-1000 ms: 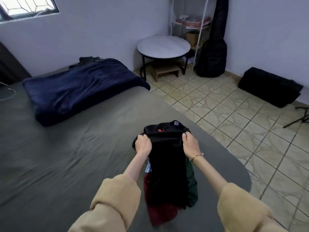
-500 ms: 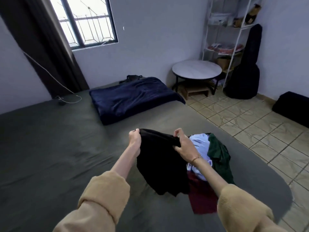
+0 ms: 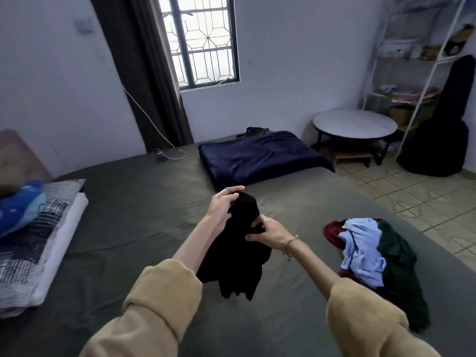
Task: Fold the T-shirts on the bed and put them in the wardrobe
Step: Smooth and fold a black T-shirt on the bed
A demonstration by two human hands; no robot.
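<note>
The black T-shirt [image 3: 233, 256] hung bunched between both hands, lifted above the bed [image 3: 134, 207], its lower edge just touching or almost touching the sheet; I could not tell which. The left hand [image 3: 223, 204] gripped the top of the cloth w/ curled fingers, the right hand [image 3: 268, 231] pinched it a little lower and nearer to the person. So both hands were closed on the same shirt, close together.

To do this step well, I judged the hands needed first to find the two shoulder seams or the collar, then move apart so the shirt opened flat, front side down, on the free sheet under the hands. Folding a crumpled ball would give bad creases. Sleeves in, then bottom to top.

To the right of the hands lay the pile of other shirts [image 3: 371, 256], light blue, dark green and red, not yet folded. Beyond the hands was a navy blanket [image 3: 260, 155]; far left, the pillows [image 3: 46, 228]. The wardrobe was not in view.
</note>
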